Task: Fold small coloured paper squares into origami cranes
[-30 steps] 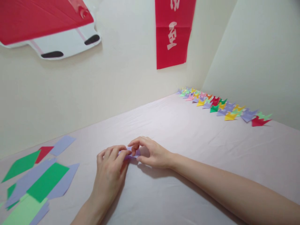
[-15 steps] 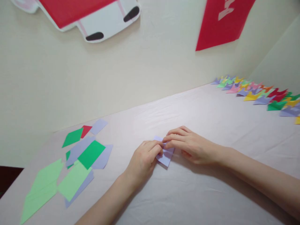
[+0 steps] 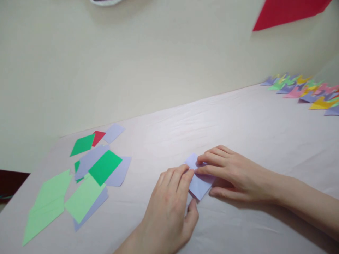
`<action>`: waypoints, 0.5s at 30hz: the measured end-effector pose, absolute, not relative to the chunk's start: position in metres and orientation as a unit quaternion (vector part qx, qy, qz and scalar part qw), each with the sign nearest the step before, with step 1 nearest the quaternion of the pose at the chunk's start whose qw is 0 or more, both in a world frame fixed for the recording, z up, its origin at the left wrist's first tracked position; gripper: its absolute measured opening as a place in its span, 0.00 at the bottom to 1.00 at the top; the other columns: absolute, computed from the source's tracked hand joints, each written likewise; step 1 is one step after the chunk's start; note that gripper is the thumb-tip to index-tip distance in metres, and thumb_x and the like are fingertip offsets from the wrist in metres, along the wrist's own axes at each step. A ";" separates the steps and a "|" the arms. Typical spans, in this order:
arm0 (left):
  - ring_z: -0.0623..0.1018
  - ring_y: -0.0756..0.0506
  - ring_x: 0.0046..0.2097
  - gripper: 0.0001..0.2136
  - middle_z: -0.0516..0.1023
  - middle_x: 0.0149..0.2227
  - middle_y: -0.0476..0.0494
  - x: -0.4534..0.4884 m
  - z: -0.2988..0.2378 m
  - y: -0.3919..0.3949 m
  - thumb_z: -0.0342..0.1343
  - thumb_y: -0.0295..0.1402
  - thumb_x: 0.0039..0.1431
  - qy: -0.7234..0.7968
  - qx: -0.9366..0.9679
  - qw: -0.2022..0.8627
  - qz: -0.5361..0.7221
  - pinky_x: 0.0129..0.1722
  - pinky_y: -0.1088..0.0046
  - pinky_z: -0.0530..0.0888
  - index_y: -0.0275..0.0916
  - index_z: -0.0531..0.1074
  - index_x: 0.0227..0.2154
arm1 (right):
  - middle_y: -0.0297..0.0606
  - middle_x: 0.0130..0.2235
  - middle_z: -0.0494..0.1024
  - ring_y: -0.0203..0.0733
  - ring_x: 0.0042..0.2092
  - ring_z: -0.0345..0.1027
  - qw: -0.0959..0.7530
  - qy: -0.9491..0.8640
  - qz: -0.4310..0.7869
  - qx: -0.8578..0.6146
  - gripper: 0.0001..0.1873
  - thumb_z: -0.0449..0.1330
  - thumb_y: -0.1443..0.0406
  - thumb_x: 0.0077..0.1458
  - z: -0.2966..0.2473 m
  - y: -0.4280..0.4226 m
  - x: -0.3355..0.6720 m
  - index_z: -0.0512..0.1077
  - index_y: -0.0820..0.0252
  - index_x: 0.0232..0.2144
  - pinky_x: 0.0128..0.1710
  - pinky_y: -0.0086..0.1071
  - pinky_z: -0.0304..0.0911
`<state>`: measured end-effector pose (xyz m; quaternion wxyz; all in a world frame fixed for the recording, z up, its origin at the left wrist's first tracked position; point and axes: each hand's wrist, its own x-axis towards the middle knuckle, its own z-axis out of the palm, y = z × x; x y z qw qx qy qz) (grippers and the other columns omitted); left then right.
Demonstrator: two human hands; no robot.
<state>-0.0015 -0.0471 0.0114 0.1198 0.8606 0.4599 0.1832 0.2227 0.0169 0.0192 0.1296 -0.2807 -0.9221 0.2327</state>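
A small lavender sheet of origami paper [image 3: 202, 185] lies on the cloth between my hands, with crease lines showing on it. My left hand [image 3: 171, 197] rests its fingertips on the paper's left side, its thumb apart near the lower corner. From the other side, my right hand [image 3: 230, 173] presses its outstretched fingertips on the upper right of the sheet. The right thumb sits off the paper, just beyond its right corner. Part of the sheet is hidden under the fingers of both hands.
Loose paper pieces lie at the left: light green [image 3: 49, 203], dark green [image 3: 106, 167], red [image 3: 99, 137] and lavender [image 3: 113, 133]. Several folded paper shapes [image 3: 295, 92] stand in rows at the far right. Behind the table is a wall [image 3: 159, 63] with a red hanging [image 3: 288, 14].
The view has tilted down and shifted left. My left fingers have straightened from a curl on the paper, and the thumb has moved away from them. The right fingers stay on the sheet.
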 end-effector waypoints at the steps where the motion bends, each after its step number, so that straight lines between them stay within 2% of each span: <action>1: 0.70 0.38 0.51 0.19 0.71 0.52 0.35 0.000 0.010 -0.048 0.52 0.28 0.56 0.466 0.858 0.118 0.182 0.50 0.57 0.70 0.37 0.64 0.52 | 0.41 0.46 0.75 0.50 0.48 0.66 0.126 -0.921 0.237 -0.283 0.16 0.62 0.62 0.54 0.019 0.016 0.222 0.75 0.50 0.47 0.50 0.44 0.57; 5: 0.73 0.40 0.46 0.05 0.74 0.46 0.38 0.001 0.008 -0.046 0.50 0.27 0.60 0.465 0.858 0.101 0.192 0.46 0.59 0.71 0.39 0.69 0.36 | 0.39 0.44 0.76 0.47 0.45 0.66 0.136 -0.919 0.245 -0.276 0.10 0.60 0.62 0.57 0.016 0.020 0.221 0.76 0.49 0.42 0.48 0.42 0.58; 7: 0.73 0.41 0.45 0.06 0.75 0.44 0.39 0.000 0.008 -0.045 0.48 0.26 0.62 0.462 0.854 0.105 0.216 0.44 0.60 0.72 0.39 0.69 0.34 | 0.39 0.42 0.77 0.45 0.44 0.67 0.158 -0.916 0.247 -0.274 0.08 0.56 0.62 0.60 0.014 0.024 0.219 0.76 0.51 0.37 0.47 0.40 0.58; 9: 0.74 0.41 0.44 0.06 0.75 0.43 0.40 -0.002 0.007 -0.045 0.47 0.26 0.63 0.464 0.846 0.118 0.234 0.43 0.61 0.72 0.39 0.68 0.33 | 0.39 0.37 0.77 0.44 0.41 0.67 0.180 -0.900 0.265 -0.297 0.10 0.54 0.61 0.62 0.013 0.029 0.215 0.75 0.54 0.33 0.44 0.38 0.60; 12: 0.74 0.41 0.46 0.07 0.73 0.47 0.37 -0.006 0.005 -0.051 0.48 0.28 0.62 0.490 0.828 0.120 0.244 0.43 0.62 0.73 0.38 0.68 0.41 | 0.36 0.30 0.75 0.41 0.33 0.67 0.176 -0.848 0.310 -0.392 0.10 0.56 0.61 0.60 0.014 0.036 0.204 0.73 0.57 0.29 0.35 0.33 0.60; 15: 0.69 0.38 0.56 0.23 0.64 0.59 0.30 -0.008 0.001 -0.059 0.49 0.30 0.62 0.513 0.823 0.058 0.239 0.50 0.61 0.71 0.33 0.57 0.59 | 0.33 0.27 0.73 0.38 0.28 0.65 0.146 -0.810 0.331 -0.461 0.07 0.58 0.62 0.56 0.016 0.041 0.192 0.73 0.57 0.30 0.28 0.30 0.56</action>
